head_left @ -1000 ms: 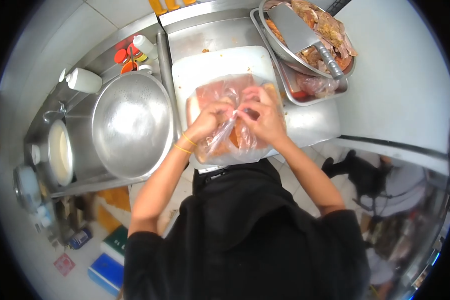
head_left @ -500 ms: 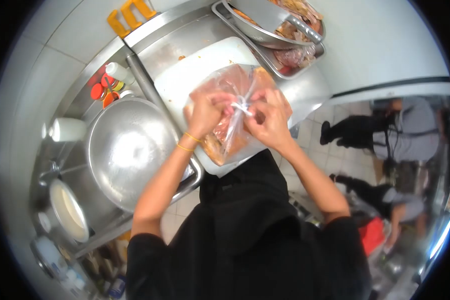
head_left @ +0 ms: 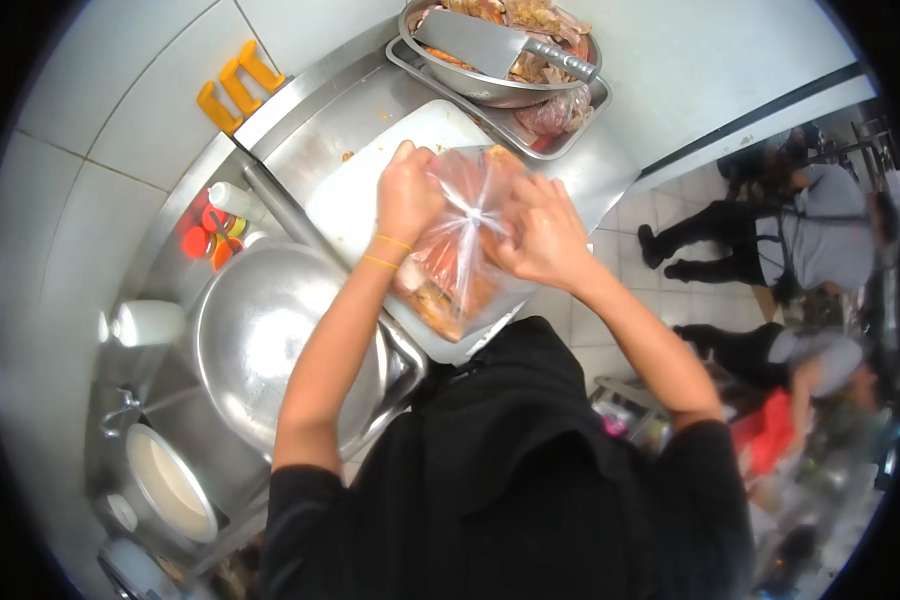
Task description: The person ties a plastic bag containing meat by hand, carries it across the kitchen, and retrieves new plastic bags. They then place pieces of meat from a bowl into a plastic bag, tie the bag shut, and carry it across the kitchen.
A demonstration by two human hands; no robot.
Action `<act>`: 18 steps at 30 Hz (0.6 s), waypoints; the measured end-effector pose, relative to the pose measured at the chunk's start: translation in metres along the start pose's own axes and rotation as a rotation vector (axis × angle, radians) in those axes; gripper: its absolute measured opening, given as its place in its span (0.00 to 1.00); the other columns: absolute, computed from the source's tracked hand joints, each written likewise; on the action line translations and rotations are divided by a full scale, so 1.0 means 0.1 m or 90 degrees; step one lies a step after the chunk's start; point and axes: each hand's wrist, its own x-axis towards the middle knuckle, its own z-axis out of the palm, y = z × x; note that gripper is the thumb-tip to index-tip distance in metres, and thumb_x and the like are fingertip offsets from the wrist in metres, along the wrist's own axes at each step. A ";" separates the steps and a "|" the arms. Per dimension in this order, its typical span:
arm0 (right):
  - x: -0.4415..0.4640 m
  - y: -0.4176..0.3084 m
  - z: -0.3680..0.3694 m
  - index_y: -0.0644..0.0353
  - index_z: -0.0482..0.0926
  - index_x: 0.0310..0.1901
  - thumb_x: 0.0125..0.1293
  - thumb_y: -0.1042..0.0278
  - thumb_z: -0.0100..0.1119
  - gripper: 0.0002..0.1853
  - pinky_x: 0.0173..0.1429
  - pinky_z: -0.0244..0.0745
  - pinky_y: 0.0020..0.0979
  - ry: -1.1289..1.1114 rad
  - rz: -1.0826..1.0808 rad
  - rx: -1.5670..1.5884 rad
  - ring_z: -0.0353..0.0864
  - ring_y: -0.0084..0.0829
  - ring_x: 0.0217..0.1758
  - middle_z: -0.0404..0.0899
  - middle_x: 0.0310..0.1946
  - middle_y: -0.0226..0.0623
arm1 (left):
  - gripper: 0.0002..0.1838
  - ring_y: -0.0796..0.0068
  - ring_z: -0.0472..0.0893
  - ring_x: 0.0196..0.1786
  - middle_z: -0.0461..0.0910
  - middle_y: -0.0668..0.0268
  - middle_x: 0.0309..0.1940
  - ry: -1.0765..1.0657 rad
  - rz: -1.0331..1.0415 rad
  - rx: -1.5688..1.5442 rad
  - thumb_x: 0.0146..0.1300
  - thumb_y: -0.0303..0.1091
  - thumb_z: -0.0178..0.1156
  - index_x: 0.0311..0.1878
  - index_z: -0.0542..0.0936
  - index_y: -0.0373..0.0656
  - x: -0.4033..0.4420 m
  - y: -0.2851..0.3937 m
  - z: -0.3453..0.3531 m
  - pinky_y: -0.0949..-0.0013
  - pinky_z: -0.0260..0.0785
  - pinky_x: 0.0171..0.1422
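A clear plastic bag [head_left: 450, 265] with orange-brown meat inside is gathered to a knot at its top, above the white cutting board [head_left: 355, 200]. My left hand [head_left: 408, 190] is closed at the bag's left side, with yellow bands round the wrist. At the right side my right hand [head_left: 548, 232] has its fingers curled against the plastic, slightly blurred. Whatever lies between the fingers of either hand is too small to make out.
A cleaver [head_left: 475, 42] lies across a metal bowl [head_left: 490, 92] of meat, on a tray [head_left: 542, 148] behind. Left are a large metal bowl [head_left: 270, 335], bottles and a white pump bottle [head_left: 152, 323]. Two people [head_left: 820, 230] [head_left: 815, 360] are at the right.
My hands have moved apart from the knot to the bag's two sides, the left one up and outward. The whole view has turned, and the people at the right show more fully.
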 end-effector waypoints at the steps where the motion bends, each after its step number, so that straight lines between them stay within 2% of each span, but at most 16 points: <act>1: 0.05 0.01 0.04 0.62 0.78 0.20 0.39 0.68 0.62 0.07 0.51 0.64 0.39 0.007 0.003 0.000 0.70 0.41 0.47 0.74 0.38 0.41 | 0.08 0.56 0.74 0.28 0.71 0.56 0.25 0.013 -0.007 0.036 0.44 0.15 0.51 0.29 0.76 0.36 0.03 -0.01 0.01 0.62 0.67 0.35; 3: 0.20 0.14 0.13 0.62 0.79 0.23 0.41 0.69 0.62 0.07 0.51 0.64 0.39 0.158 -0.080 -0.027 0.70 0.39 0.47 0.76 0.40 0.39 | 0.08 0.53 0.75 0.30 0.72 0.55 0.27 0.002 0.021 0.026 0.46 0.16 0.52 0.29 0.76 0.37 0.07 0.00 0.03 0.60 0.68 0.36; 4: 0.25 0.19 0.14 0.62 0.79 0.23 0.41 0.69 0.62 0.07 0.51 0.64 0.39 0.163 -0.076 -0.030 0.70 0.39 0.47 0.76 0.40 0.39 | 0.07 0.50 0.75 0.32 0.73 0.54 0.28 -0.007 0.040 0.016 0.47 0.17 0.53 0.30 0.76 0.38 0.09 -0.01 0.04 0.57 0.69 0.37; 6: 0.29 0.27 0.17 0.60 0.79 0.26 0.42 0.72 0.60 0.06 0.51 0.64 0.38 0.129 -0.109 -0.014 0.70 0.39 0.46 0.76 0.43 0.36 | 0.07 0.51 0.75 0.32 0.73 0.54 0.28 -0.001 0.032 -0.016 0.47 0.17 0.53 0.30 0.76 0.38 0.12 -0.04 0.09 0.57 0.68 0.37; 8: 0.27 0.32 0.20 0.60 0.80 0.27 0.44 0.73 0.59 0.06 0.53 0.64 0.37 0.104 -0.074 0.032 0.70 0.38 0.47 0.76 0.43 0.34 | 0.07 0.51 0.75 0.32 0.74 0.54 0.28 0.009 0.018 -0.047 0.47 0.17 0.52 0.30 0.76 0.37 0.12 -0.06 0.13 0.58 0.68 0.37; 10: 0.22 0.40 0.28 0.60 0.80 0.27 0.46 0.73 0.59 0.05 0.55 0.64 0.36 0.077 -0.044 0.082 0.70 0.36 0.48 0.76 0.43 0.33 | 0.08 0.66 0.73 0.28 0.74 0.59 0.27 0.026 0.024 -0.082 0.47 0.17 0.53 0.31 0.77 0.36 0.10 -0.08 0.15 0.67 0.67 0.35; 12: 0.14 0.51 0.36 0.61 0.81 0.28 0.50 0.73 0.59 0.04 0.58 0.63 0.36 -0.102 0.118 0.447 0.70 0.33 0.51 0.76 0.42 0.30 | 0.08 0.66 0.73 0.27 0.75 0.59 0.27 0.031 0.022 -0.077 0.47 0.17 0.52 0.31 0.77 0.35 0.08 -0.06 0.14 0.68 0.67 0.35; 13: 0.09 0.48 0.33 0.61 0.81 0.28 0.50 0.73 0.59 0.04 0.58 0.63 0.36 -0.101 0.116 0.449 0.70 0.33 0.51 0.76 0.42 0.30 | 0.08 0.67 0.73 0.27 0.75 0.59 0.27 0.034 0.021 -0.076 0.48 0.17 0.52 0.31 0.77 0.35 0.08 -0.05 0.14 0.69 0.67 0.35; 15: -0.10 0.34 0.22 0.62 0.79 0.28 0.54 0.68 0.60 0.06 0.61 0.61 0.38 -0.179 0.304 0.702 0.69 0.36 0.55 0.74 0.40 0.34 | 0.09 0.66 0.74 0.28 0.75 0.59 0.27 0.031 0.011 -0.069 0.48 0.17 0.52 0.32 0.78 0.36 0.07 -0.10 0.16 0.68 0.67 0.35; 16: -0.19 0.31 0.19 0.62 0.79 0.28 0.54 0.68 0.60 0.06 0.61 0.61 0.38 -0.179 0.302 0.701 0.69 0.36 0.55 0.74 0.40 0.34 | 0.10 0.64 0.74 0.28 0.75 0.59 0.28 0.027 -0.003 -0.065 0.49 0.17 0.52 0.33 0.78 0.38 0.06 -0.14 0.18 0.67 0.68 0.35; 18: -0.37 0.23 0.15 0.62 0.79 0.28 0.54 0.70 0.60 0.05 0.56 0.62 0.38 -0.075 0.089 0.500 0.69 0.38 0.50 0.72 0.41 0.35 | 0.11 0.61 0.75 0.29 0.75 0.59 0.28 0.052 0.000 -0.005 0.48 0.16 0.52 0.34 0.77 0.40 0.09 -0.25 0.19 0.64 0.68 0.36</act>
